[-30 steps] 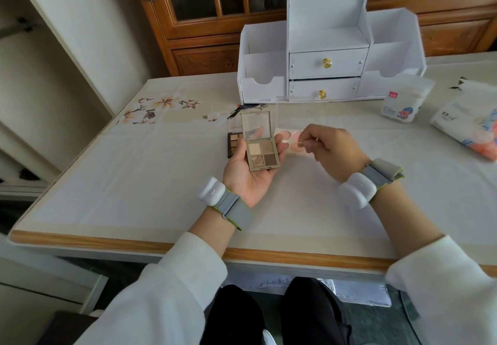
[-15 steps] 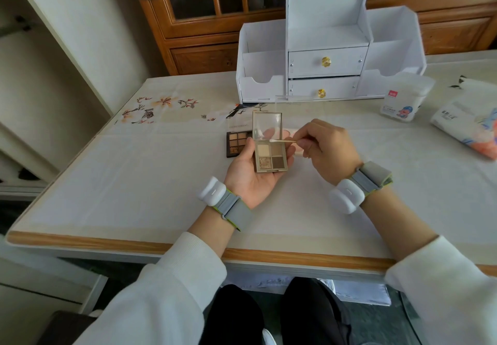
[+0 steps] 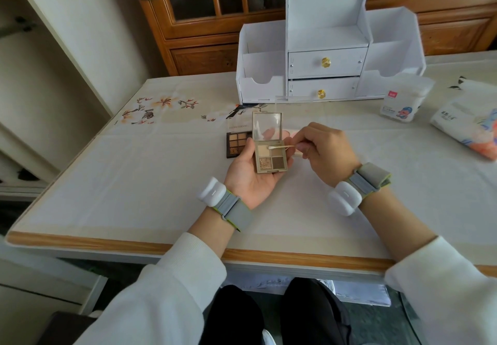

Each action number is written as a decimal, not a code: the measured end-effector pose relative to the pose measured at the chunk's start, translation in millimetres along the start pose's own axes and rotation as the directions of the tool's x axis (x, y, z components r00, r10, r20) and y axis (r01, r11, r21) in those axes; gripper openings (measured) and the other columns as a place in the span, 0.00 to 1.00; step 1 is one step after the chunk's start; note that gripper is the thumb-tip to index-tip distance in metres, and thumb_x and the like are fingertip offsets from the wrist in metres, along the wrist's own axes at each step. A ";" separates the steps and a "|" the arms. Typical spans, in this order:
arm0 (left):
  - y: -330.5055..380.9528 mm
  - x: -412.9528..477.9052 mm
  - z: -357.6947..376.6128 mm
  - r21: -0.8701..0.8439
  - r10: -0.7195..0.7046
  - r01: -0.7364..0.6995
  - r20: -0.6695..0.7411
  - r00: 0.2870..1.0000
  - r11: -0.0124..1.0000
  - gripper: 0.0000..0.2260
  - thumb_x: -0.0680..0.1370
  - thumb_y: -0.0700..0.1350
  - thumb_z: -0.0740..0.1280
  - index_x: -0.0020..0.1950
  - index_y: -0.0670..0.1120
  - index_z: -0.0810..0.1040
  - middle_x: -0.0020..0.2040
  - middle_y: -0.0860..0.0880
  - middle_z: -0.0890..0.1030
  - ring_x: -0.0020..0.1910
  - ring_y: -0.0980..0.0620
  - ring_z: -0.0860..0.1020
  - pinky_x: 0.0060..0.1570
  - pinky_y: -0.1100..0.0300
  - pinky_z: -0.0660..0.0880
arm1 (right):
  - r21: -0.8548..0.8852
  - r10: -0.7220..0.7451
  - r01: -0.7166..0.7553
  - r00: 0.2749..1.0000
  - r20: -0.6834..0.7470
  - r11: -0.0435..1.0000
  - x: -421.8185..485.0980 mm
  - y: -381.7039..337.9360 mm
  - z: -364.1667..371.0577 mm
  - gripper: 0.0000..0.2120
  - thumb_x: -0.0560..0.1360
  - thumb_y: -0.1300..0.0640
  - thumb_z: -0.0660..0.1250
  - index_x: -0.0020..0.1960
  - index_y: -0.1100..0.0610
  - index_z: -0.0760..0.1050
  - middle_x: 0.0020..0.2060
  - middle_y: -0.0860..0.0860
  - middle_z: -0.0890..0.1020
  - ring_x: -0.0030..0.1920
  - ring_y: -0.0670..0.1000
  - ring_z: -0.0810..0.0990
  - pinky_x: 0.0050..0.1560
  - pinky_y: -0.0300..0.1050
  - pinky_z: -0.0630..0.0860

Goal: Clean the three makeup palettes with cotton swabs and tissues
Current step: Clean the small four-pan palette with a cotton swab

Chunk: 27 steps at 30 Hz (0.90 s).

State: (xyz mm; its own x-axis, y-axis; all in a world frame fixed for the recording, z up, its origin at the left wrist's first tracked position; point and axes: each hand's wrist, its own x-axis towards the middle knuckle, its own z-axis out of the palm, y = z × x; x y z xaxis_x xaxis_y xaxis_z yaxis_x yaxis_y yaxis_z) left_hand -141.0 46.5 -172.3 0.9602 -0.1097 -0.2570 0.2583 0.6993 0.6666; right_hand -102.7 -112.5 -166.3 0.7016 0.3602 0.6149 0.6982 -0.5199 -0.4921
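While the left hand (image 3: pixel 250 180) cradles the open four-pan palette (image 3: pixel 270 156), fingers curled round its edges, the right hand (image 3: pixel 325 151) pinches a cotton swab (image 3: pixel 279 147), tip at the pans' far edge. A second palette (image 3: pixel 238 143) lies open on the table just left; a swab tub (image 3: pixel 403 100) stands far right.

Wooden cabinet (image 3: pixel 204 59) — cloth-covered table (image 3: pixel 129 183).

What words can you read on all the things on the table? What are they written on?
No text can be read for sure.
Lid of the dark palette: one row of capital letters, too blurred to read.
Cotton swab pack: small red label with white marks, too small to read.
Tissue pack: dark characters, too blurred to read.
Small palette in the left hand: no writing shows.
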 end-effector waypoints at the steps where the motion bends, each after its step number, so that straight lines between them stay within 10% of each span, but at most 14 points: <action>1: 0.1 -0.2 0.4 -0.005 -0.002 0.002 0.002 1.000 1.000 0.21 0.83 0.54 0.48 0.57 0.46 0.77 0.50 0.41 0.82 0.43 0.44 0.83 0.53 0.53 0.74 | -0.002 -0.004 0.004 1.000 -0.005 1.000 -0.1 0.2 -0.1 0.06 0.70 0.70 0.63 0.40 0.64 0.78 0.37 0.47 0.74 0.33 0.33 0.69 0.38 0.22 0.66; 17: -0.2 -1.2 2.4 0.024 -0.013 0.013 0.003 1.000 1.000 0.21 0.83 0.55 0.48 0.56 0.48 0.78 0.53 0.42 0.81 0.46 0.45 0.81 0.55 0.52 0.72 | 0.017 0.006 -0.005 1.000 -0.015 1.000 0.7 -0.3 -0.9 0.08 0.70 0.67 0.62 0.43 0.63 0.80 0.36 0.58 0.79 0.31 0.49 0.73 0.35 0.45 0.74; 27: -0.6 -0.4 1.3 0.011 -0.005 0.005 -0.010 1.000 1.000 0.22 0.83 0.54 0.48 0.54 0.46 0.78 0.48 0.42 0.83 0.49 0.43 0.79 0.54 0.52 0.73 | 0.036 -0.010 0.009 1.000 0.022 0.999 -0.4 3.9 1.1 0.09 0.70 0.70 0.63 0.42 0.63 0.80 0.38 0.56 0.80 0.28 0.43 0.71 0.32 0.37 0.72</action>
State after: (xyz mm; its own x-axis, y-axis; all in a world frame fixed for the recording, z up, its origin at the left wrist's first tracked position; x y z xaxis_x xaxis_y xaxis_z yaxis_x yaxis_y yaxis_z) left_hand -141.4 45.2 -171.7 0.9577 -0.1063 -0.2676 0.2647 0.6909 0.6727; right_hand -100.1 -113.8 -169.2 0.6976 0.3821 0.6061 0.7092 -0.4886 -0.5083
